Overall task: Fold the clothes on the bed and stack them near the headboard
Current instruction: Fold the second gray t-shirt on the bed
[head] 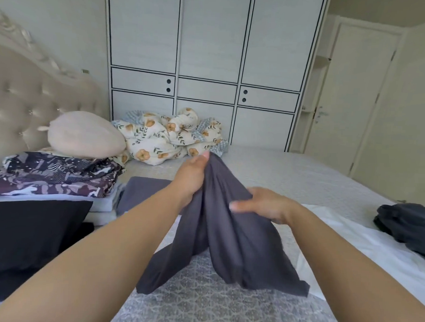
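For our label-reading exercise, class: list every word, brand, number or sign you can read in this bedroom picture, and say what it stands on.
None: no readable text shows in this view.
The dark grey garment held up by both hands shows no label or print.
The patterned folded clothes near the headboard carry only shapes, no letters.
The wardrobe shows only lines and round holes.

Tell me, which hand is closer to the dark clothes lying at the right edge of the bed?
Right. The right hand grips the grey garment mid-bed, on the dark clothes' side; the left hand holds it farther left.
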